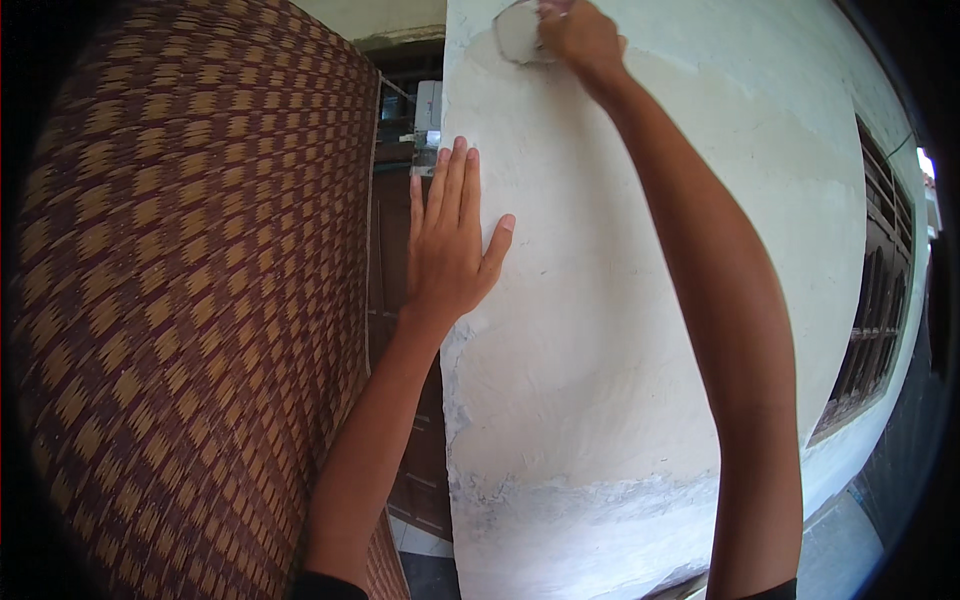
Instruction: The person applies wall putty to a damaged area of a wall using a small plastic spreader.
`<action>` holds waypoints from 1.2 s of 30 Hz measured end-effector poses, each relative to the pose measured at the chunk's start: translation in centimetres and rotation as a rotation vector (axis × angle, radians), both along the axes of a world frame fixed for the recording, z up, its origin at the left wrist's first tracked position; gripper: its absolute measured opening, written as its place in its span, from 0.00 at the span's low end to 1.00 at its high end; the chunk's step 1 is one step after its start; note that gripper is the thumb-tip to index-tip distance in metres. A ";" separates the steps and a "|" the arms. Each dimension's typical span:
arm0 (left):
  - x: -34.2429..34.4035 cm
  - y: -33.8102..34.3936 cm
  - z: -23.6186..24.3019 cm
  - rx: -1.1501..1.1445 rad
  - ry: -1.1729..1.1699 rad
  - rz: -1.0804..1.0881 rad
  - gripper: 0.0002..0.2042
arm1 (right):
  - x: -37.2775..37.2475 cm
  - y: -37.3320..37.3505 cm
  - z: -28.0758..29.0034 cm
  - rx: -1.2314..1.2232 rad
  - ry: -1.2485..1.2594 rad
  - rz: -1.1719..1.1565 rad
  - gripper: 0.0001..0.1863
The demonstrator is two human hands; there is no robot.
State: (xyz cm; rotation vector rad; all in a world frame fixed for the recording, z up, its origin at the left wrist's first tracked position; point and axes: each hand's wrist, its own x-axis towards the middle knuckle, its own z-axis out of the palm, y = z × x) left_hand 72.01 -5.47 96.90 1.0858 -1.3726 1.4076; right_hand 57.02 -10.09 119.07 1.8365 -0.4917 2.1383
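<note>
Fingers stretched out, my left hand (448,240) lies flat at the left vertical edge of the pale plastered wall (580,300), its thumb spread toward the right. High up at the top of the view, my right hand (582,42) is closed around a flat, pale scraper (520,34). The scraper is against the wall's upper part, and the fingers partly cover it. Around it the plaster shows uneven light and greyish patches. Lower down, a rough grey band crosses the wall, and its left edge is chipped.
A brown and tan woven mat (200,280) hangs close on the left. Between it and the wall is a narrow gap with a dark wooden door (420,440) and a white box (428,105). A window with a dark frame (875,310) is set in the wall at right.
</note>
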 end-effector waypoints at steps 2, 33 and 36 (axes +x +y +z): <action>0.3 0.0 0.1 -0.022 -0.005 0.000 0.34 | -2.1 -0.1 0.1 0.026 -0.096 0.031 0.20; 0.2 0.3 0.0 -0.010 0.000 -0.006 0.35 | -8.1 -4.1 -2.6 0.186 -0.153 -0.142 0.27; -0.3 0.2 -0.1 -0.040 -0.001 0.012 0.36 | -7.8 -3.0 -4.4 -0.035 -0.294 0.024 0.25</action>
